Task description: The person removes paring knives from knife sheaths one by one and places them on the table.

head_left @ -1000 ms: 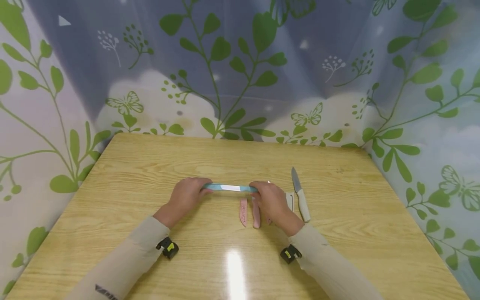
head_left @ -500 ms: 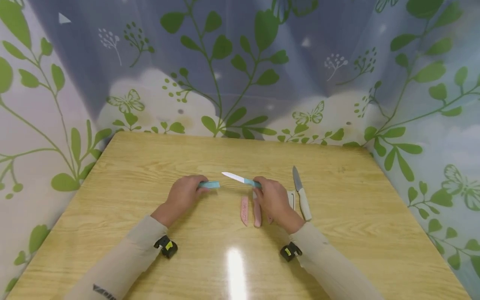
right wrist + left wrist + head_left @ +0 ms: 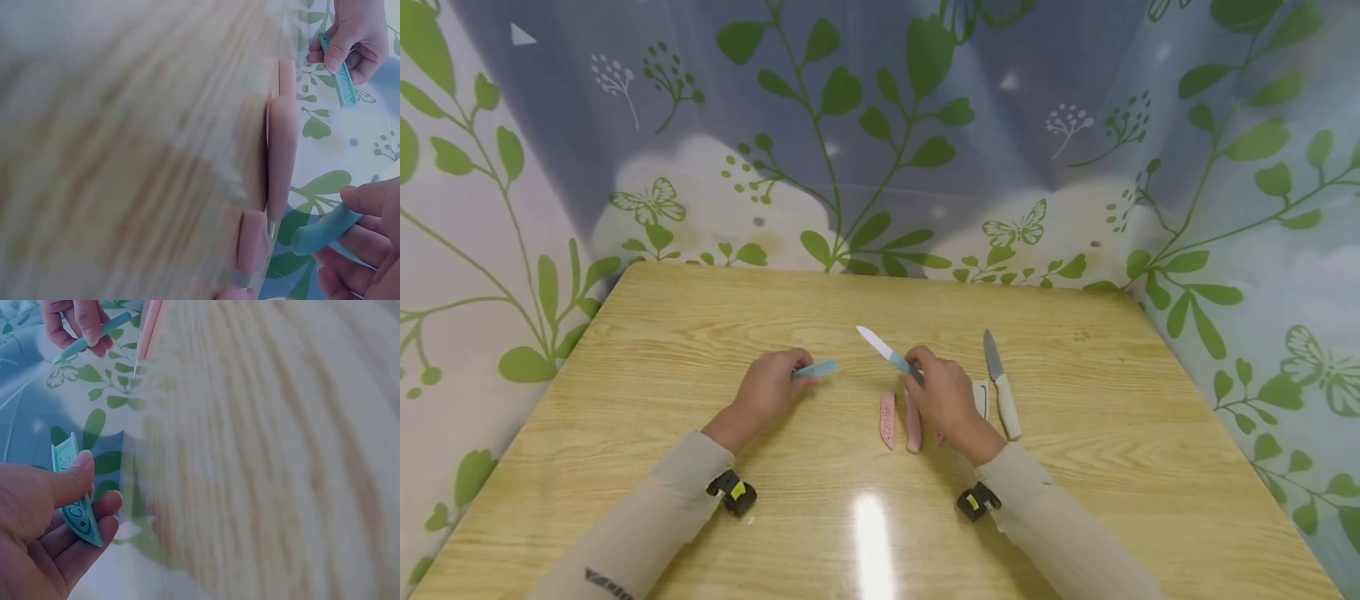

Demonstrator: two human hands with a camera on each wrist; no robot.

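My left hand point(image 3: 769, 385) pinches a teal knife sheath point(image 3: 74, 494) between thumb and fingers; raised lettering shows on it in the left wrist view. In my right hand point(image 3: 946, 396) is a small knife with a teal handle point(image 3: 331, 226), its white blade point(image 3: 874, 340) bare and pointing up and to the left. The two hands are apart, the sheath and blade not touching. Below the right hand lie a pink sheath point(image 3: 887, 421) and a pink-handled knife point(image 3: 913, 427), whose upper part the hand covers.
Right of the right hand lies a larger knife with a cream handle point(image 3: 1008, 410) and grey blade. A white sheath point(image 3: 982, 398) shows partly behind the right hand. The wooden table point(image 3: 700, 317) meets a leaf-patterned curtain point(image 3: 880, 150) at the back.
The teal knife has come out of its sheath, the hands parting left and right. Since then the blade has turned to point more upward, and the sheath has tilted slightly in the left hand.
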